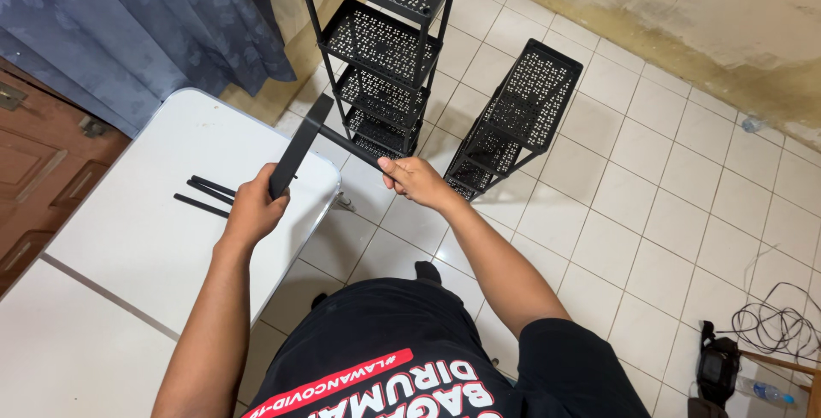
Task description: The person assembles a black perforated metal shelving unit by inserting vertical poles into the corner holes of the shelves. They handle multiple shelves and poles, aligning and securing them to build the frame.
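My left hand (254, 210) grips the lower end of a flat black bar (299, 146) held over the edge of a white table (128, 238). A thin black rod (351, 143) meets that bar near its top, and my right hand (416, 180) pinches the rod's other end. Both pieces hang in the air in front of me. Behind them stands a tall black rack (380, 50) with several perforated shelves. A second, shorter black rack (513, 119) stands on the tiled floor to its right.
Two or three loose black rods (203, 195) lie on the table left of my left hand. A blue curtain (128, 25) hangs at the upper left. Cables (774, 324), a dark bag (718, 367) and a plastic bottle (765, 392) lie at the lower right.
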